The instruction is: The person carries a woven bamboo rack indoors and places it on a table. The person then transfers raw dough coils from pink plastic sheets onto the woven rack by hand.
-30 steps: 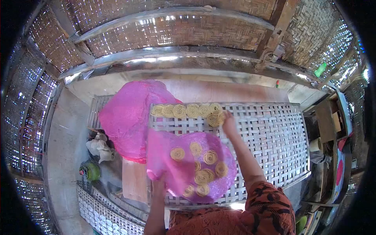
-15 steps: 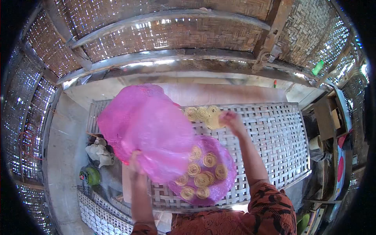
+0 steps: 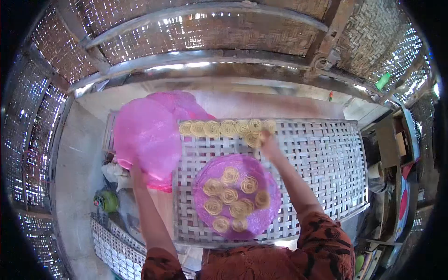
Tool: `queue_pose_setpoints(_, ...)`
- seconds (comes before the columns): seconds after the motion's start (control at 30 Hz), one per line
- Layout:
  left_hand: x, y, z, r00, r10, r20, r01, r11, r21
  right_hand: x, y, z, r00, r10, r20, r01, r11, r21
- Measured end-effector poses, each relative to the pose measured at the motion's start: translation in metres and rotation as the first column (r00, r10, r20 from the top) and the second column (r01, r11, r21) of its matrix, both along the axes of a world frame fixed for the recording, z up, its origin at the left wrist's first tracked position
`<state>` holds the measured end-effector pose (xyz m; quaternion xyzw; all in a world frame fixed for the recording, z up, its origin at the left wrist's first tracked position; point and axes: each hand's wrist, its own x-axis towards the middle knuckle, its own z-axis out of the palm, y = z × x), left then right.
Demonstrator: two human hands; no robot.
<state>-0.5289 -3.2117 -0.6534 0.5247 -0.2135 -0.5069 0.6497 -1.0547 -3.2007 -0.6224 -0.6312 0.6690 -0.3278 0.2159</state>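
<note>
My left hand [image 3: 133, 164] grips the lower edge of a round pink plastic sheet [image 3: 147, 135], which lies over more pink plastic [image 3: 179, 103] at the left. A row of coiled yellow noodle nests [image 3: 211, 129] runs along the far edge of the woven bamboo tray [image 3: 322, 163]. At the row's right end, my right hand [image 3: 269, 143] is closed at a blurred noodle nest [image 3: 268, 125]; its fingertips are partly smeared. Another nest [image 3: 252, 140] sits just left of that hand. Nearer me, a second round pink sheet [image 3: 203, 184] bears several loose nests [image 3: 229, 196].
A green gas cylinder [image 3: 108, 201] and a pale cloth bundle [image 3: 114, 172] are on the left. Below them stands a white basket [image 3: 116, 254] with round white items. Wooden shelving [image 3: 396, 135] borders the right. A bamboo wall [image 3: 210, 35] rises behind.
My left hand has drawn the large pink sheet left and down, uncovering the left part of the noodle row and the nearer pink round. My right hand has shifted slightly left; a nest now caps the row.
</note>
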Motion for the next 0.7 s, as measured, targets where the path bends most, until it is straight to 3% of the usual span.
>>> queue_pose_setpoints(0.03, 0.006, 0.002, -0.021, 0.976, -0.054, 0.21, 0.031, 0.993, 0.113, 0.031, 0.024, 0.023, 0.977, 0.058, 0.207, -0.092, 0.984, 0.155)
queue_pose_setpoints(0.07, 0.014, 0.003, -0.046, 0.906, -0.131, 0.402, 0.039, 0.973, 0.229, 0.04, 0.03, -0.009, 0.915, 0.386, 0.115, -0.402, 0.887, 0.227)
queue_pose_setpoints(0.13, 0.004, 0.018, -0.066, 0.762, 0.25, 0.597, -0.429, 0.886, 0.176, 0.076, 0.064, -0.048, 0.797, 0.604, 0.006, -0.595, 0.784, 0.175)
queue_pose_setpoints(0.17, -0.033, 0.044, -0.08, 0.604, 0.174, 0.778, -0.357, 0.932, 0.069, 0.091, 0.075, -0.056, 0.795, 0.606, 0.007, -0.598, 0.782, 0.175)
queue_pose_setpoints(0.23, -0.109, 0.098, -0.105, 0.089, 0.168, 0.982, -0.217, 0.965, -0.146, 0.119, 0.081, -0.064, 0.926, 0.245, -0.286, -0.174, 0.952, 0.251)
queue_pose_setpoints(0.27, -0.128, 0.111, -0.108, 0.32, -0.119, 0.94, 0.226, 0.973, 0.047, 0.127, 0.079, -0.061, 0.926, 0.244, -0.288, -0.174, 0.953, 0.25)
queue_pose_setpoints(0.3, -0.166, 0.118, -0.05, 0.125, -0.468, 0.875, 0.562, 0.76, 0.326, 0.134, 0.076, -0.054, 0.911, 0.174, -0.373, -0.071, 0.959, 0.274)
queue_pose_setpoints(0.37, -0.202, 0.119, -0.035, -0.179, -0.355, 0.918, 0.698, 0.612, 0.372, 0.139, 0.071, -0.061, 0.881, 0.105, -0.462, 0.033, 0.959, 0.281)
queue_pose_setpoints(0.43, -0.221, 0.118, -0.028, -0.197, -0.394, 0.898, 0.626, 0.654, 0.424, 0.14, 0.067, -0.102, 0.776, 0.151, -0.612, -0.015, 0.975, 0.222)
queue_pose_setpoints(0.47, -0.225, 0.116, -0.025, -0.213, -0.431, 0.877, 0.55, 0.689, 0.473, 0.136, 0.067, -0.094, 0.775, 0.144, -0.615, -0.009, 0.976, 0.218)
queue_pose_setpoints(0.5, -0.223, 0.115, -0.023, -0.214, -0.426, 0.879, 0.556, 0.687, 0.468, 0.127, 0.068, -0.081, 0.952, 0.027, -0.305, 0.097, 0.919, 0.383)
queue_pose_setpoints(0.53, -0.222, 0.111, -0.02, -0.257, -0.464, 0.848, 0.543, 0.656, 0.524, 0.114, 0.068, -0.067, 0.986, -0.166, 0.018, 0.129, 0.823, 0.553)
queue_pose_setpoints(0.6, -0.22, 0.104, -0.008, -0.291, -0.488, 0.823, 0.544, 0.623, 0.562, 0.062, 0.079, -0.059, 0.945, -0.251, 0.21, 0.118, 0.859, 0.499)
queue_pose_setpoints(0.67, -0.204, 0.109, 0.009, -0.314, -0.467, 0.827, 0.557, 0.615, 0.559, -0.001, 0.077, -0.081, 0.887, -0.188, 0.421, 0.057, 0.951, 0.305)
queue_pose_setpoints(0.7, -0.192, 0.113, -0.015, -0.186, -0.375, 0.908, 0.619, 0.673, 0.404, -0.022, 0.078, -0.065, 0.782, -0.31, 0.542, 0.146, 0.935, 0.323)
